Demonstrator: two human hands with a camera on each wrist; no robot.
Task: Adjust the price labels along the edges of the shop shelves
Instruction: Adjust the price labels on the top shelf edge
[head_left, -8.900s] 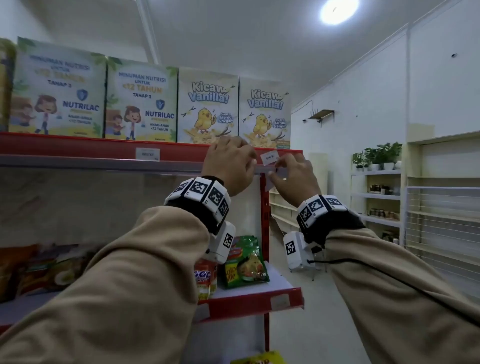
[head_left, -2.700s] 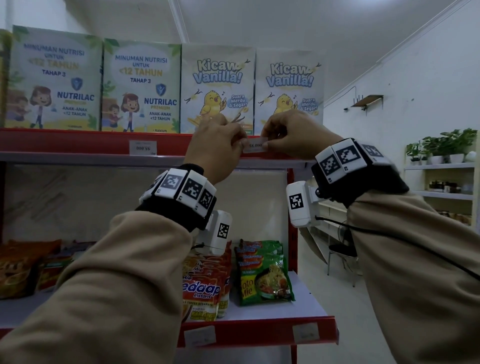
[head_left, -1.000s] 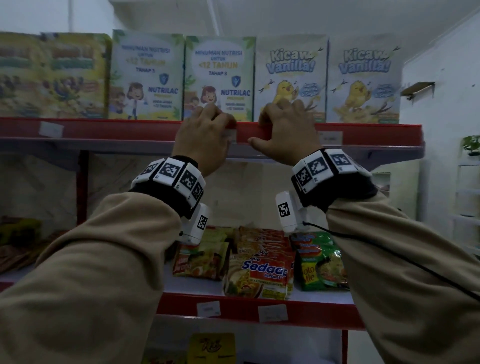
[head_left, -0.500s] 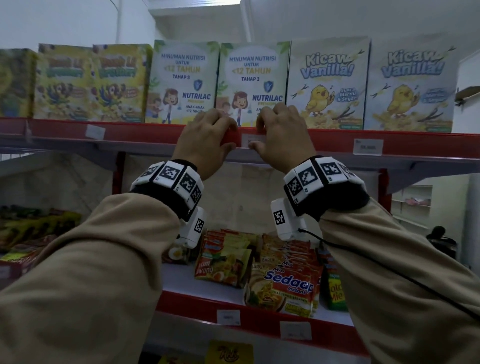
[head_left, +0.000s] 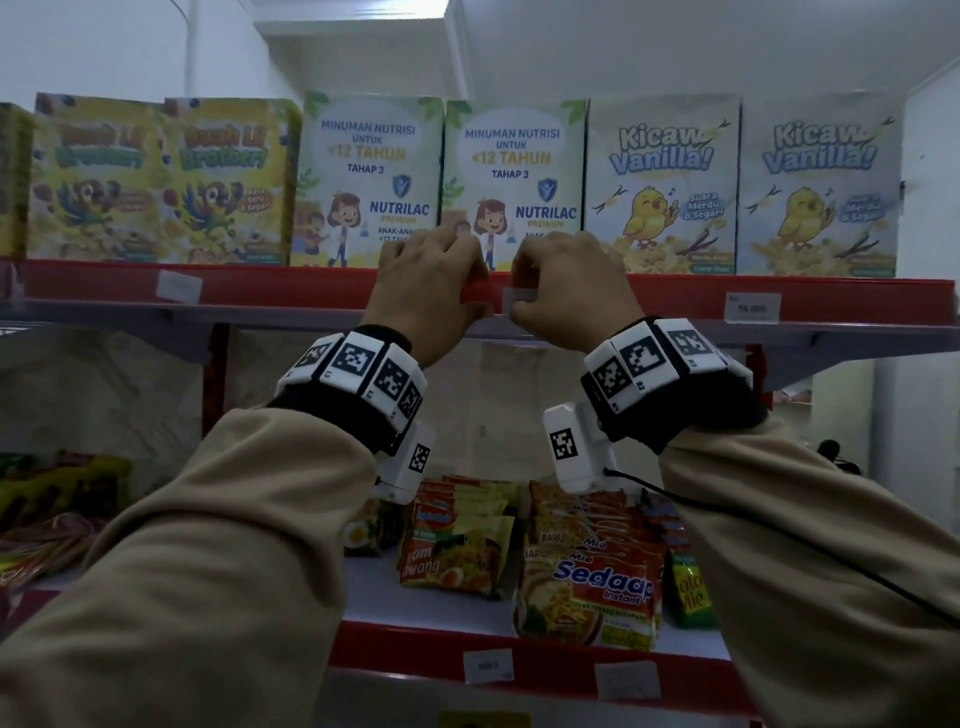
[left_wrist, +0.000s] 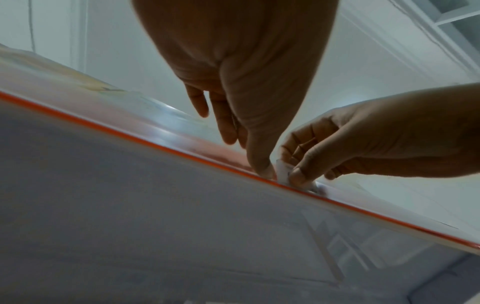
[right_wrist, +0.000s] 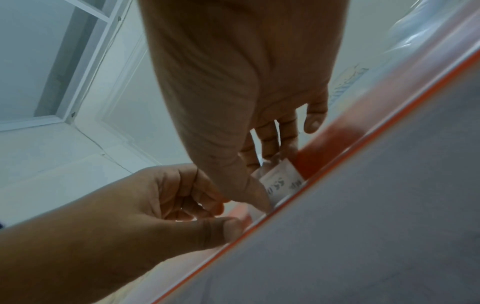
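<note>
A small white price label (head_left: 522, 297) sits in the red edge strip (head_left: 311, 291) of the top shelf, below the Nutrilac boxes (head_left: 511, 182). My right hand (head_left: 540, 291) pinches this label (right_wrist: 283, 183), with the thumb (right_wrist: 259, 197) on its printed front and fingers behind it. My left hand (head_left: 467, 283) holds the strip just left of the label. Its thumb (left_wrist: 262, 168) presses the strip's lower edge and its fingers curl over the top. In the left wrist view the label (left_wrist: 283, 170) shows only as a sliver between the two thumbs.
A tilted label (head_left: 179, 286) sits on the same strip at the left, and a straight one (head_left: 752, 307) at the right under the Kicaw Vanilla boxes (head_left: 818, 182). The lower shelf holds noodle packets (head_left: 592, 582) and two labels (head_left: 487, 666) on its edge.
Both hands have left the label under the Kicaw Vanilla boxes and moved left along the strip to the one under the Nutrilac boxes. In the last half second they have held there.
</note>
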